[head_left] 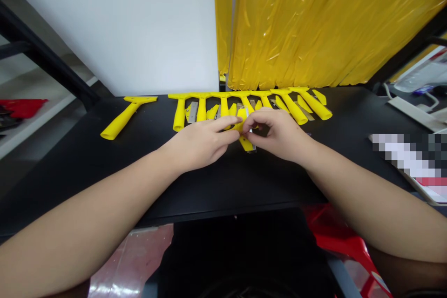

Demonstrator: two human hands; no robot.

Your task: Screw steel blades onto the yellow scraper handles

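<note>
My left hand (204, 144) closes its thumb and fingers on a small yellow plastic scraper part (246, 143) with a metal strip along one edge. From the other side, my right hand (281, 134) pinches at that same part, its thumb and forefinger on the metal edge. The fingertips hide much of the part. Just behind the hands, several yellow T-shaped scraper handles (179, 112) lie in a row. Between them are small yellow plates and metal pieces (192, 112), some of them partly covered by my hands.
One more yellow handle (120, 120) lies apart at the left of the black table (230, 186). A white panel (139, 23) and yellow plastic-wrapped stock (296, 23) stand along the back. Papers (401, 153) are at the right edge, and red plastic (335, 233) hangs below.
</note>
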